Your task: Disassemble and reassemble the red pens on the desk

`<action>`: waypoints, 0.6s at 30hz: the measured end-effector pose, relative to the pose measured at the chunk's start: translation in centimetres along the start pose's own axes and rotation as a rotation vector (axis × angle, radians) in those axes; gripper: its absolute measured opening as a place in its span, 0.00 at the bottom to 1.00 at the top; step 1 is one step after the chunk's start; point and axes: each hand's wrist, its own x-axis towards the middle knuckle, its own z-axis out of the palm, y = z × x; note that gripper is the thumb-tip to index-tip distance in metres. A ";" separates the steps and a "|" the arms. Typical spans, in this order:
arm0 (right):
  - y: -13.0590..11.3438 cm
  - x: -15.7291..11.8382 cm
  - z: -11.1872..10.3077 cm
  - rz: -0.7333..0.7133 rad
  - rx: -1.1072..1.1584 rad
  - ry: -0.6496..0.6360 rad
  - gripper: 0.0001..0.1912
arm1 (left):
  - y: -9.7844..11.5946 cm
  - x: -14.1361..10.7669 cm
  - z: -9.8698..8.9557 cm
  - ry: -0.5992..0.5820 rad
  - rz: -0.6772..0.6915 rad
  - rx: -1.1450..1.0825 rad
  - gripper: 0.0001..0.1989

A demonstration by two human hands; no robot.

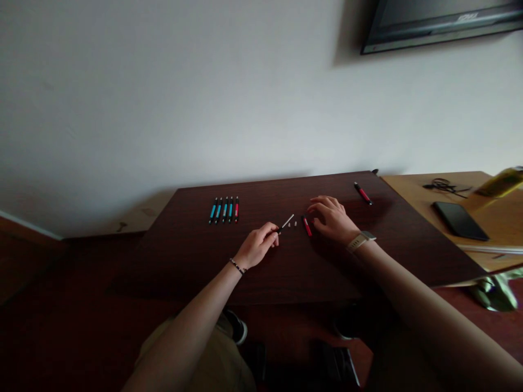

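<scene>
My left hand (261,242) pinches a dark pen part (281,228) with a thin pale refill (288,220) sticking out of it up and to the right. Two small pale pieces (295,224) lie just right of the refill's tip. A red pen barrel (306,225) rests on the dark table between my hands. My right hand (330,218) hovers over or rests on the table beside that barrel, fingers apart and holding nothing. At the left, several blue pens (219,210) and one red pen (237,210) lie in a row.
Another red and black pen (363,193) lies at the back right of the dark table (253,283). On the wooden desk (408,188) to the right are a black phone (460,220), a dark cable (444,187) and a yellow object (499,183). A screen (445,24) hangs above.
</scene>
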 end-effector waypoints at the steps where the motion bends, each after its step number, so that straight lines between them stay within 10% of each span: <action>1: 0.4 -0.2 0.0 -0.006 0.010 -0.036 0.17 | -0.1 0.0 0.0 0.000 0.001 0.001 0.08; 7: 1.8 -0.9 0.7 -0.096 0.092 -0.241 0.41 | -0.3 -0.1 -0.1 0.005 0.002 -0.005 0.08; 18: 1.4 0.0 1.5 -0.127 0.162 -0.264 0.42 | 0.0 -0.1 0.1 0.002 -0.002 0.016 0.08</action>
